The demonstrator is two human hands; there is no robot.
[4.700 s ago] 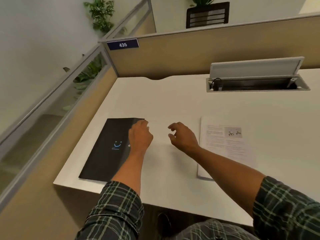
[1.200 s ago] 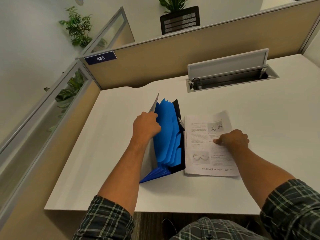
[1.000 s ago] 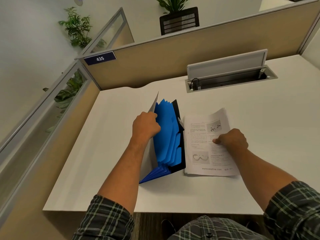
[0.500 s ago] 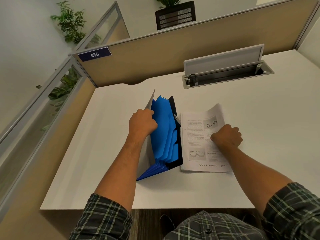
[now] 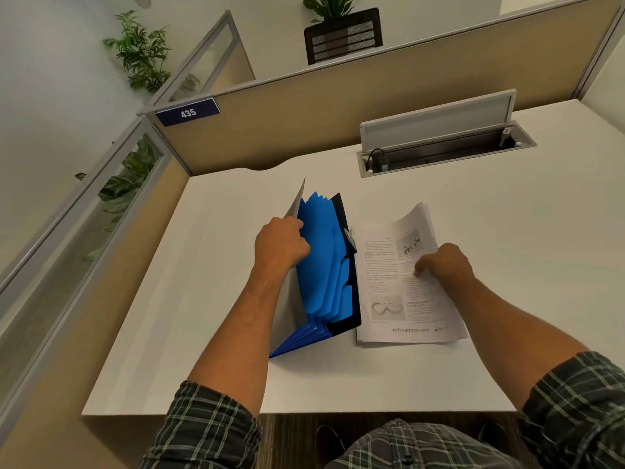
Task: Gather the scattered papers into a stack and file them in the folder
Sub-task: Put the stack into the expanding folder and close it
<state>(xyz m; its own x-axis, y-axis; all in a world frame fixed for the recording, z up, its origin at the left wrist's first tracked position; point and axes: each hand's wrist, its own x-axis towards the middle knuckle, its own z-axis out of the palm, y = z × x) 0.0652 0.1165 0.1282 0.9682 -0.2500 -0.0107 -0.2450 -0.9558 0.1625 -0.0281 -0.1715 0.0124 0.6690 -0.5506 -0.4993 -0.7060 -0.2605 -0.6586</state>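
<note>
A: What is being held by each hand?

B: The grey front cover (image 5: 293, 214) of the folder (image 5: 326, 265) is gripped by the left hand (image 5: 280, 243), fingers curled round its edge, and is kept lifted so that the blue dividers (image 5: 321, 252) are fanned open. The stack of papers (image 5: 402, 286) is gripped by the right hand (image 5: 443, 264) at its right edge, with the thumb on the top sheet.

A: Where is the stack lying?

B: It rests on the desk (image 5: 507, 231), just beside the folder's black back cover (image 5: 348, 324) on its right.

A: What has been altered in the last second or so?

B: The right hand, laid fairly flat on the page a second ago, has been closed into a fist round the sheets. The far corner of the stack has been raised further, and it is now curled well off the desk. The folder has been kept open in the same way throughout.

A: And what is meant by that for the task?

B: The gathering seems to be finished, and the stack is probably about to be lifted. It has not yet been filed; a pocket between the dividers must be chosen.
</note>
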